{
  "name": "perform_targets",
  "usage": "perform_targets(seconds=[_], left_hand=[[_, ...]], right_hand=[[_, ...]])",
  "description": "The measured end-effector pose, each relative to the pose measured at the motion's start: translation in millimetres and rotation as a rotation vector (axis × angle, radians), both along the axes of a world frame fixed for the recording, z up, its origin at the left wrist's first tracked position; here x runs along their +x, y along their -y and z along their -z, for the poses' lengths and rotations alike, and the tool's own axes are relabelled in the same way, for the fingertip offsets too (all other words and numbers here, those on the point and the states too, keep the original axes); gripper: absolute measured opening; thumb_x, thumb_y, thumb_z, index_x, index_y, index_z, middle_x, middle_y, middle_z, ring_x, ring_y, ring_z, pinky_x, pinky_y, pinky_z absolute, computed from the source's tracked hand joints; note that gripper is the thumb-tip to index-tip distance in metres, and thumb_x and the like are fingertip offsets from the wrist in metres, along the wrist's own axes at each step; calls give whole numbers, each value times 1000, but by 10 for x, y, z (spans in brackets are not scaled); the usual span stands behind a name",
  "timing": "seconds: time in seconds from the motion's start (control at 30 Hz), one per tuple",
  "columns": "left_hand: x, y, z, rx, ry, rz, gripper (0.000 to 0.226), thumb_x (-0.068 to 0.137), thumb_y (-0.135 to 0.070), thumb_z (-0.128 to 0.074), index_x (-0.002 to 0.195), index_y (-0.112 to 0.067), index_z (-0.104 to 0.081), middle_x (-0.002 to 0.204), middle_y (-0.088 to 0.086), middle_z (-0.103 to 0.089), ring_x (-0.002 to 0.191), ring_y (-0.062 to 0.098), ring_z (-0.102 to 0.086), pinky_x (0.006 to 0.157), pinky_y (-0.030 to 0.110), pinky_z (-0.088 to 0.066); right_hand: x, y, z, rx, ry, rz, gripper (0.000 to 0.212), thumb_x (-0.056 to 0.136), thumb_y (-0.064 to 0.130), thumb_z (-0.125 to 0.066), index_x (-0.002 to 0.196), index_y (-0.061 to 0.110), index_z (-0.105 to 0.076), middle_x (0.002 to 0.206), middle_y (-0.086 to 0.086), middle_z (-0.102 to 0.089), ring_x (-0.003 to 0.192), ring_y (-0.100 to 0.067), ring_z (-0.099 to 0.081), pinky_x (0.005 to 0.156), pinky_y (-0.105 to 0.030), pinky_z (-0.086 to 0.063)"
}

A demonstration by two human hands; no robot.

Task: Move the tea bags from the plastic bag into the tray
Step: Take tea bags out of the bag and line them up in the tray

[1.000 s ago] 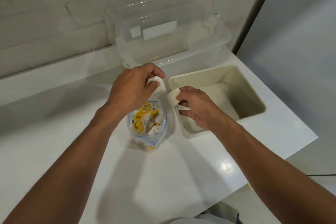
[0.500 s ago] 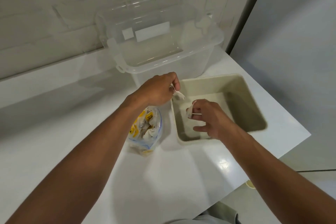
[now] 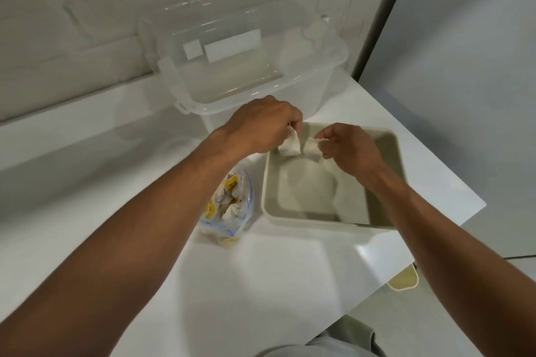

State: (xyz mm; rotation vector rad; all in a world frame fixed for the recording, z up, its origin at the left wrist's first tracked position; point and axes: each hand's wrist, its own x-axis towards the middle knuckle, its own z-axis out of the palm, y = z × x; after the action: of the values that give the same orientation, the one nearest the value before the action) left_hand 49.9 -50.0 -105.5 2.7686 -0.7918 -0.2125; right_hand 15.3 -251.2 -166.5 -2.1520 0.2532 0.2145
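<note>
- The beige tray sits on the white tabletop near its right edge. It is a deep, rounded rectangle, and its floor shows a pale sheen and shadow.
- The left hand is over the tray's far left corner, fingers curled and pinching a white tea bag that hangs just inside the rim.
- The right hand is over the far part of the tray and pinches a second tea bag between thumb and fingertips.
- The two held bags hang just beside each other with a narrow gap between them. Both are above the tray floor, not lying on it.
- The plastic bag lies on the tabletop just left of the tray, partly hidden under the left forearm. It is clear, with blue stripes along its near end.
- Inside it are crumpled white tea bags with yellow tags.
- A clear storage box stands behind the tray, against the white brick wall. Two white labels show through its far side.
- A small beige container is visible below the tabletop's right edge. What it holds cannot be made out.
</note>
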Motion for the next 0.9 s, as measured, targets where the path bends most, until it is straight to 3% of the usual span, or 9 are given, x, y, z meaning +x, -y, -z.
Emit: perform_targets(seconds=[0.07, 0.17, 0.23, 0.37, 0.57, 0.63, 0.73, 0.8, 0.9], left_hand=[[29, 72, 33, 92, 83, 14, 26, 88, -15, -55, 95, -38, -67, 91, -14, -65, 90, 15, -59, 63, 29, -41], [34, 172, 114, 213, 164, 19, 20, 87, -18, -59, 88, -38, -59, 75, -14, -49, 83, 15, -55, 55, 26, -26], [29, 235, 164, 293, 181, 55, 14, 86, -19, -64, 88, -33, -62, 75, -11, -49, 78, 18, -55, 60, 26, -30], [27, 333, 242, 371, 170, 94, 18, 85, -18, -64, 98, -29, -71, 94, -3, -64, 83, 22, -59, 65, 29, -32], [76, 402, 333, 388, 186, 2, 17, 87, -13, -57, 95, -21, -70, 90, 0, -63, 75, 22, -50, 68, 30, -37], [77, 420, 339, 399, 170, -19, 12, 86, -12, -56, 88, -20, -65, 85, 1, -56, 75, 24, -47, 68, 31, -37], [76, 419, 364, 396, 156, -34, 9, 83, -13, -57, 81, -22, -57, 83, 0, -51, 75, 24, -47, 69, 31, -40], [97, 390, 403, 388, 164, -52, 9, 82, -11, -58, 83, -20, -60, 83, 1, -53, 75, 25, -47, 68, 30, -40], [118, 331, 451, 373, 179, -66, 13, 83, -9, -59, 91, -17, -67, 80, 1, -49, 72, 24, -48, 65, 31, -38]], right_hand=[[36, 49, 45, -116, 41, -50, 10, 85, 23, -63, 85, 33, -65, 75, 12, -69, 79, -16, -69, 80, -37, -55], [67, 68, 102, -235, 51, -75, 5, 85, 31, -65, 88, 34, -62, 81, 15, -68, 84, -15, -67, 82, -37, -53], [86, 64, 154, -248, 20, -90, 3, 86, 34, -66, 87, 32, -64, 80, 12, -70, 84, -15, -68, 83, -36, -53], [117, 39, 224, -146, 0, -87, 3, 86, 33, -68, 87, 33, -65, 82, 3, -73, 86, -23, -70, 86, -44, -55], [205, -49, 295, -90, -30, -80, 10, 86, 32, -67, 77, 33, -64, 80, 1, -74, 87, -25, -70, 86, -46, -55], [206, -62, 320, -185, -30, -126, 2, 88, 32, -66, 88, 33, -68, 88, 2, -74, 89, -22, -69, 88, -44, -54], [180, -50, 345, -415, 34, -177, 24, 90, 36, -65, 111, 27, -70, 101, 4, -73, 95, -21, -67, 89, -37, -52], [160, -48, 377, -491, 76, -157, 24, 91, 37, -64, 112, 29, -71, 97, 6, -74, 91, -19, -67, 83, -32, -53], [150, -59, 409, -567, 96, -122, 18, 93, 39, -59, 98, 29, -73, 75, 8, -70, 70, -15, -65, 65, -27, -50]])
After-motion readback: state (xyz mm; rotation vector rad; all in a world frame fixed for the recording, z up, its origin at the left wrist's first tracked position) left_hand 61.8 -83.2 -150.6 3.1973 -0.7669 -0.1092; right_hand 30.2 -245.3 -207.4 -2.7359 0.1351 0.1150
